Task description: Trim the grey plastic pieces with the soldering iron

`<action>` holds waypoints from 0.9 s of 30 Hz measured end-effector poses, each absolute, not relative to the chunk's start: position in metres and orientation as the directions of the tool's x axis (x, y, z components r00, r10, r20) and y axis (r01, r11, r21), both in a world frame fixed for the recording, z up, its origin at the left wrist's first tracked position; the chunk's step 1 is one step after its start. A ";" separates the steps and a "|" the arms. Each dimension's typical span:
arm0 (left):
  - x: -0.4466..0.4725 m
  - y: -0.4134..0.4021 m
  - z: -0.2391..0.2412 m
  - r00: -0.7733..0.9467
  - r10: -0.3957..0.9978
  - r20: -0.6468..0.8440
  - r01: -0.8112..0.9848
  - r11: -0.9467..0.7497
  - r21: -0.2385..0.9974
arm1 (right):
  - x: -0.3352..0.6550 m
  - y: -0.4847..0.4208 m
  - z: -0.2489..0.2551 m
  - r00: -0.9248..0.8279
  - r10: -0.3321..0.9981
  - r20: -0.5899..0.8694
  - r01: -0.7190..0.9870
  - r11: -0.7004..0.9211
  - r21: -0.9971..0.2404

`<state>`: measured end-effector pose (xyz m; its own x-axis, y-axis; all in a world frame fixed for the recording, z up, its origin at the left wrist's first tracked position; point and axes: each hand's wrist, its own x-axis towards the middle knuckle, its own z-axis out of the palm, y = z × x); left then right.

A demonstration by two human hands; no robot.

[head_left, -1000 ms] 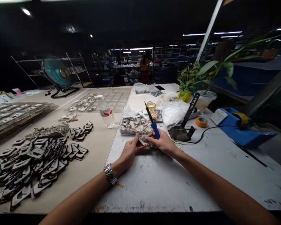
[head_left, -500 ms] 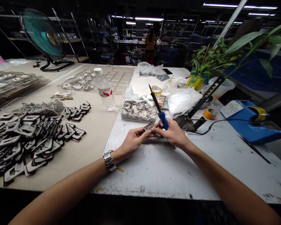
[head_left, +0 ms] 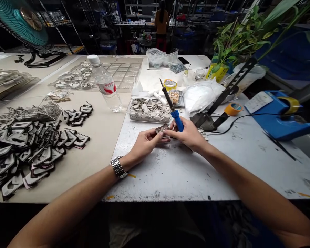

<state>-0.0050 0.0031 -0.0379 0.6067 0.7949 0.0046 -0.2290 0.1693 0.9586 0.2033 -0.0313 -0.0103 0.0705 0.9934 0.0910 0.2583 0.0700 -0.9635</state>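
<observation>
Between the thumb and fingers of my left hand [head_left: 144,144] is a small flat greyish part [head_left: 162,128]; its details are too small to make out. My right hand [head_left: 190,135] is closed around the blue handle of a soldering iron [head_left: 178,121], whose dark tip points up and to the left, away from the part. Right fingertips meet the left thumb at the part, partly covering it. Just beyond the hands sits a clear box [head_left: 150,119] full of light grey pieces. A dark metal stand [head_left: 209,120] is beside the right hand.
A pile of dark-and-grey frame-shaped parts [head_left: 28,148] covers the left. A water bottle [head_left: 107,84], a divided tray [head_left: 124,70] and a fan [head_left: 23,24] stand behind. On the right are orange tape [head_left: 233,109], a blue tape dispenser [head_left: 281,120] and a black cord [head_left: 244,119].
The view has tipped downward, so the table and its objects appear higher. Both hands keep their holds on the part and the soldering iron, with little visible movement between them.
</observation>
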 end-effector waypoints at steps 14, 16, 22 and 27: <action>-0.005 0.001 -0.033 0.610 0.789 -0.070 -0.206 0.243 0.948 | 0.204 -0.032 -0.015 0.057 0.995 0.086 0.261 0.068 -0.963; -0.005 0.001 -0.033 0.613 0.786 -0.077 -0.210 0.256 0.944 | 0.204 -0.033 -0.015 0.053 0.995 0.082 0.256 0.066 -0.964; -0.004 0.002 -0.034 0.613 0.787 -0.077 -0.227 0.269 0.936 | 0.203 -0.033 -0.014 0.065 0.994 0.085 0.262 0.065 -0.963; -0.005 0.003 -0.034 0.615 0.784 -0.078 -0.227 0.270 0.936 | 0.202 -0.033 -0.011 0.061 0.996 0.070 0.267 0.051 -0.962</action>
